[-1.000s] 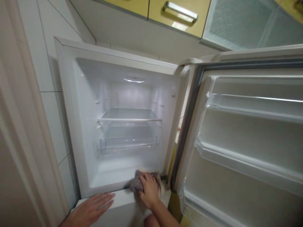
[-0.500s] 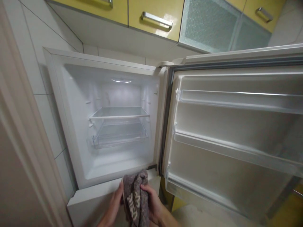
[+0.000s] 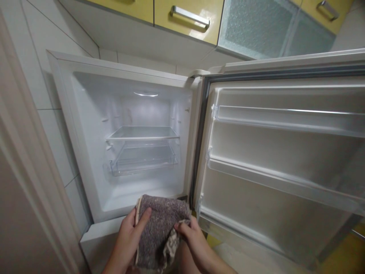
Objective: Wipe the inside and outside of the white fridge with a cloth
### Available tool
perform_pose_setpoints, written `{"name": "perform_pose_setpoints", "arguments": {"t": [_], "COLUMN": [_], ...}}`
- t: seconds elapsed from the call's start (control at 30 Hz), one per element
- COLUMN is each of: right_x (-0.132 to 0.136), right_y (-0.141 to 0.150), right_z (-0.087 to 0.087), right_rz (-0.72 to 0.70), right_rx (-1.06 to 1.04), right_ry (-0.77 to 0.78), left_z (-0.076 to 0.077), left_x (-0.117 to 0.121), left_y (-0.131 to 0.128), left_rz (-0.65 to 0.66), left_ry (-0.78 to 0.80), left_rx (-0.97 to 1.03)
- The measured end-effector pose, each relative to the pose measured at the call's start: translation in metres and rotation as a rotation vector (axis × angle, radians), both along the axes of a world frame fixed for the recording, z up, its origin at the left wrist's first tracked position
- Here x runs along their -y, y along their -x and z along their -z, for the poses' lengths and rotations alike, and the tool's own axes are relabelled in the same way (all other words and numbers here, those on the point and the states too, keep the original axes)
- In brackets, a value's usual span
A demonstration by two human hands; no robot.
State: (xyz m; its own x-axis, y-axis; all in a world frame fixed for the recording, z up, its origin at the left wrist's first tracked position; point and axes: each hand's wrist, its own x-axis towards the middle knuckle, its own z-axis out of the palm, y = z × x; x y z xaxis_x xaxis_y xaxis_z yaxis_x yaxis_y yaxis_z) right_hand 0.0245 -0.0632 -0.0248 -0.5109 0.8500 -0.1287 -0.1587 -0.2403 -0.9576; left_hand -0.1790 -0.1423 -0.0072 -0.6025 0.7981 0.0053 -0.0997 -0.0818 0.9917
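Observation:
Both hands hold a brownish-grey cloth (image 3: pixel 159 220) with a light edge and a pale pattern on its folded part. My left hand (image 3: pixel 132 232) grips the left edge, thumb on top. My right hand (image 3: pixel 191 236) pinches the right side, where the cloth bunches. Just beyond the cloth stands a white fridge compartment (image 3: pixel 91 99), its door (image 3: pixel 256 156) swung out to the right. Inside are a glass shelf (image 3: pixel 145 132) and, below it, a clear drawer (image 3: pixel 142 167). The cloth covers part of the compartment's lower front edge.
Clear racks (image 3: pixel 285 116) line the inside of the door. Yellow cupboards (image 3: pixel 188 15) with metal handles hang above the fridge. A tiled wall (image 3: pixel 51 129) and a door frame (image 3: pixel 31 152) lie on the left. The closed lower fridge front (image 3: pixel 99 236) sits below.
The cloth was bunched upright between my hands; now it is spread wider and flatter. My left hand has shifted left and up, my right hand slightly right. The view has tilted slightly.

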Motion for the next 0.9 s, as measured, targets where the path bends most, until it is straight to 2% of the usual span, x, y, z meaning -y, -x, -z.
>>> {"name": "perform_pose_setpoints", "arguments": {"t": [0.1,0.2,0.37,0.47,0.57,0.63,0.77,0.9], "right_x": [0.002,-0.001,-0.013,-0.015,-0.012,-0.009,-0.003,0.0], "right_y": [-0.004,-0.009,-0.013,-0.008,0.002,0.009,0.016,0.02], "right_z": [-0.025,-0.035,-0.022,-0.015,-0.019,-0.025,-0.028,-0.02], "right_rz": [-0.039,-0.1,-0.162,-0.104,-0.052,-0.086,-0.234,-0.172], "right_rx": [-0.098,-0.136,-0.04,-0.045,-0.077,-0.119,-0.25,-0.127], "right_ry": [0.073,0.169,0.146,0.155,0.112,0.126,0.239,-0.036], "left_z": [0.005,0.015,0.033,0.051,0.065,0.067,0.055,0.046], "left_x": [-0.006,-0.008,-0.01,-0.008,-0.004,-0.002,0.0,0.005], "left_y": [-0.002,-0.004,0.003,0.001,-0.013,-0.023,-0.03,-0.021], "left_rz": [0.013,0.008,-0.039,-0.038,0.02,0.06,0.038,0.019], "left_ry": [0.02,0.056,0.025,0.07,0.148,0.16,0.065,0.014], "left_rx": [0.152,0.276,0.27,0.464,0.608,0.649,0.712,0.661]}}
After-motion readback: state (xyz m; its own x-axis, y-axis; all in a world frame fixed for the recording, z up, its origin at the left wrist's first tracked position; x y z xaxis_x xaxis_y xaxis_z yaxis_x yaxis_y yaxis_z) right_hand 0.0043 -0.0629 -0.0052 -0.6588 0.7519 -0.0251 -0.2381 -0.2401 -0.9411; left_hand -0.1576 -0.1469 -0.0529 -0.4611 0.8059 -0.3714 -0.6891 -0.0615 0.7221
